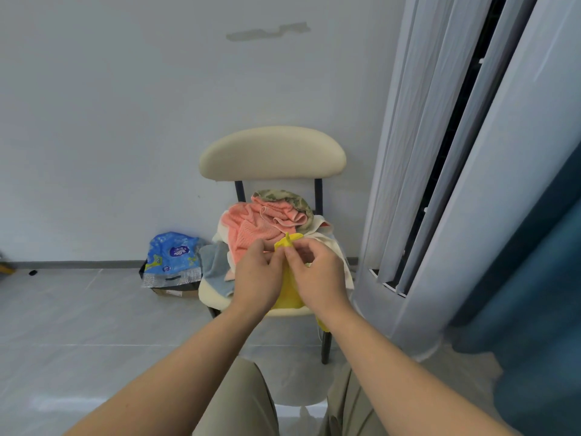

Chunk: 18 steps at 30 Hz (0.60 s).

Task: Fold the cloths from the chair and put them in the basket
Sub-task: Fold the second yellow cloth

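A cream chair (272, 154) with dark legs stands against the wall, its seat heaped with cloths. A pink cloth (251, 226) lies on top of the heap, a camouflage cloth (290, 198) behind it, a grey-blue cloth (215, 267) at the left and a white cloth (330, 243) at the right. In front of the seat hangs a yellow cloth (289, 292). My left hand (257, 278) and my right hand (317, 275) both pinch its top edge close together. The lower part of the yellow cloth is hidden behind my hands. No basket is in view.
A blue plastic package (173, 258) sits on a cardboard box on the floor left of the chair. Grey curtains (440, 152) and a teal curtain (540, 278) hang at the right. My knees show at the bottom on the grey tiled floor (78, 325).
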Motion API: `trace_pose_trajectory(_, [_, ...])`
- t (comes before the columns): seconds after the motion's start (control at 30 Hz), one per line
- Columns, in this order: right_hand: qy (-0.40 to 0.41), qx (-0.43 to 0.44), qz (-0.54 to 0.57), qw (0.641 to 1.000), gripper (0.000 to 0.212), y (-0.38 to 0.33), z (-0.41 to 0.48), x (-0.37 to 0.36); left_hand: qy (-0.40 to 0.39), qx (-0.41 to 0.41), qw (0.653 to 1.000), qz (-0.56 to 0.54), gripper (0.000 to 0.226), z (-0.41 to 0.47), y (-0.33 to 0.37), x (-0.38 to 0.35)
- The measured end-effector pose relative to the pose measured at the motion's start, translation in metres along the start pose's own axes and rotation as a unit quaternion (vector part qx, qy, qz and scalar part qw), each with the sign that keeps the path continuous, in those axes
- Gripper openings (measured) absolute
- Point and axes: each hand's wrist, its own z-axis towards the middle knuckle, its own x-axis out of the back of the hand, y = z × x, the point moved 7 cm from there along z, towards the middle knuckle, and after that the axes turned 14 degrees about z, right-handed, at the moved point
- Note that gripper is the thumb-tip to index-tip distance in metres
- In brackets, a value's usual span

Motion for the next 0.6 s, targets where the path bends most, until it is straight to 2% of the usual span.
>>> trace_pose_trajectory(0.17, [-0.007,0.006,-0.002,1.000,0.006,-0.004,0.002,0.001,0.001,0.009,0.999,-0.046,0.015,0.001,-0.003,0.000])
trace_pose_trajectory(0.23, [-0.035,-0.004,0.015,0.999,0.017,-0.006,0.001,-0.001,-0.011,0.010,0.998,-0.066,0.014,0.001,-0.005,-0.001])
trace_pose_trajectory(0.33, [-0.076,-0.023,0.031,0.996,0.035,-0.006,0.001,-0.002,-0.029,-0.008,0.997,-0.070,0.024,0.000,-0.003,0.001])
trace_pose_trajectory(0.6, [-0.125,-0.089,0.057,0.986,0.048,0.009,0.003,-0.007,-0.040,0.026,0.991,-0.125,0.031,0.012,-0.012,0.005])
